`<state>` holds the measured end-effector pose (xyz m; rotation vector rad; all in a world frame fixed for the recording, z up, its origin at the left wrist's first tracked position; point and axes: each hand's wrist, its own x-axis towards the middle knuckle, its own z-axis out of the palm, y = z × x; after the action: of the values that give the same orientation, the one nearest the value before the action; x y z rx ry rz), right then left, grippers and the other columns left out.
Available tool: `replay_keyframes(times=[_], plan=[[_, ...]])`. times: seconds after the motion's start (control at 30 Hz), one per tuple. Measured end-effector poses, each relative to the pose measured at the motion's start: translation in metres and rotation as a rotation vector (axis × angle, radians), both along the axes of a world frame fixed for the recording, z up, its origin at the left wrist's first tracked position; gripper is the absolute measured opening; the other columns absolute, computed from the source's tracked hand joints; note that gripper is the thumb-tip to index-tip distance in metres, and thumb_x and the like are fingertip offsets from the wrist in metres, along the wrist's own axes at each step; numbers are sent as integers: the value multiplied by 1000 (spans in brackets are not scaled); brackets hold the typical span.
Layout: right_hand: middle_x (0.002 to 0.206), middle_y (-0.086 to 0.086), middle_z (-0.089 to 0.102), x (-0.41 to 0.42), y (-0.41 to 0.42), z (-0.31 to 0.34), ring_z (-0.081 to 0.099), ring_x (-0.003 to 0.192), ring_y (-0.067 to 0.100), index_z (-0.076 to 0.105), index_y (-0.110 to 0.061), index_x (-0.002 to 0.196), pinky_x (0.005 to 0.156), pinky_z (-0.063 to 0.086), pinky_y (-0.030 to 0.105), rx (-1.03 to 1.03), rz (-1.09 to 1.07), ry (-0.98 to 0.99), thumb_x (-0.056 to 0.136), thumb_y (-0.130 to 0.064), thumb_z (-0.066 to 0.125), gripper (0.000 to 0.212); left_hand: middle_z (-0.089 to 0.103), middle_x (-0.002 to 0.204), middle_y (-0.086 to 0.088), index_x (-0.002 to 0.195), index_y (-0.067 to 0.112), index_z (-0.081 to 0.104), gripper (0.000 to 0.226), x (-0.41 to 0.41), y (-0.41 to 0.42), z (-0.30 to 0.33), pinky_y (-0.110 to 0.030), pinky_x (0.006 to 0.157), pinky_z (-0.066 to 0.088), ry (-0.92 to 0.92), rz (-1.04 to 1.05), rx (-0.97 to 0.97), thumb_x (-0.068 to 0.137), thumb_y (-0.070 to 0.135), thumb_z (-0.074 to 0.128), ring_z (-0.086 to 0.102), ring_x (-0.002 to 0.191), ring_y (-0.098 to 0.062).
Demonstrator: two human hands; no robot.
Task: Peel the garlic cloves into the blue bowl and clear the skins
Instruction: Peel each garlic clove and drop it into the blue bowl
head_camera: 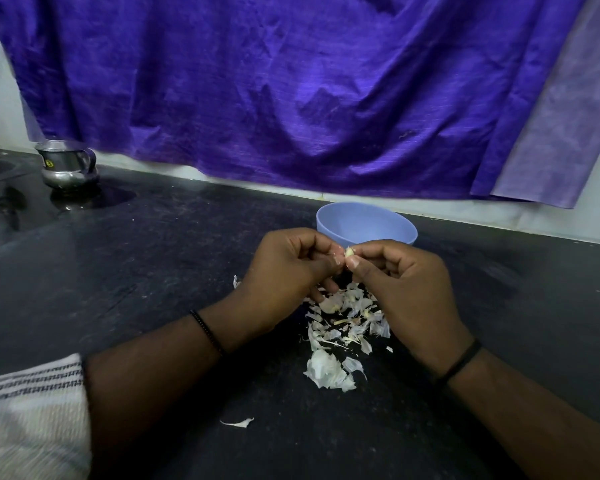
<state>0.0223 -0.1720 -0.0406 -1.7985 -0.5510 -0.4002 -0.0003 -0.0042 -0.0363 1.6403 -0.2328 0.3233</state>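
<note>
Garlic clove [349, 252] pinched between left hand [288, 268] and right hand [406, 289]; steel jug [66, 164] sticker reads "5".

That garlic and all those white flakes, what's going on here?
A person is peeling garlic at a dark counter. The left hand and right hand both pinch one small clove between their fingertips, just in front of the blue bowl. A pile of skins lies on the counter under the hands, not yet cleared. What is inside the bowl cannot be seen from here.
</note>
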Motion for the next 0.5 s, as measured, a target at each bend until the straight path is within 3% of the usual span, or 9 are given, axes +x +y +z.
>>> replay_keyframes(times=[0.13, 0.3, 0.5], plan=[[82, -8, 76, 0, -1, -2, 72, 75, 3, 78, -18, 96, 70, 57, 22, -44, -16, -41, 86, -11, 74, 12, 73, 82, -14, 92, 1, 73, 10, -1, 0, 2, -39, 54, 56, -39, 3, 90, 94, 7, 65, 70, 64, -27], [82, -13, 76, -3, -1, 0, 71, 77, 0, 80, -19, 94, 72, 55, 16, -128, -10, -165, 86, -9, 75, 14, 72, 75, -17, 86, -1, 73, 9, -1, 3, 5, -36, 51, 55, -35, 22, 86, 91, 3, 66, 68, 59, -26], [88, -13, 77, -3, -3, 2, 69, 84, -2, 80, -18, 96, 76, 56, 21, -247, -42, -333, 86, -11, 75, 14, 71, 74, -19, 85, -5, 73, 9, 1, 4, 6, -40, 54, 58, -17, 27, 111, 90, -2, 65, 68, 58, -23]])
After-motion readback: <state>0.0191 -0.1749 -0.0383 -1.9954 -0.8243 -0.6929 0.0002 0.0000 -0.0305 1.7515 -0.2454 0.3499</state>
